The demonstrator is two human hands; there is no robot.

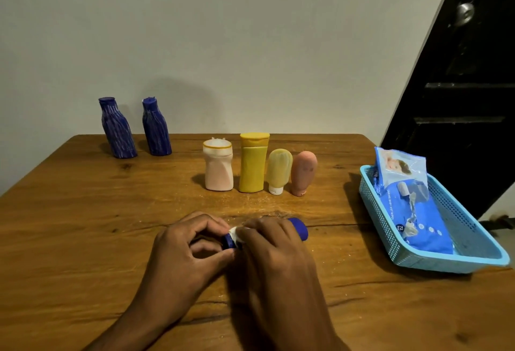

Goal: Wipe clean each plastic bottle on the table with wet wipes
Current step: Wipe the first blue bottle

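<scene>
A blue plastic bottle [299, 230] lies on its side near the middle of the wooden table [83, 211]. My left hand [184, 244] pinches its blue cap end. My right hand [273, 244] is curled over the bottle's body with a white wet wipe [237, 232] under its fingers, hiding most of the bottle. Two other blue bottles [118, 130] [156, 129] stand at the far left. A row of a pink-white bottle [218, 168], a yellow bottle [253, 164], a pale yellow tube [278, 171] and a pink tube [303, 173] stands behind my hands.
A light blue plastic basket [418, 256] sits at the table's right edge and holds a blue pack of wet wipes [409, 200]. A dark door [473, 86] stands at the far right behind it. A pale wall runs along the table's far edge.
</scene>
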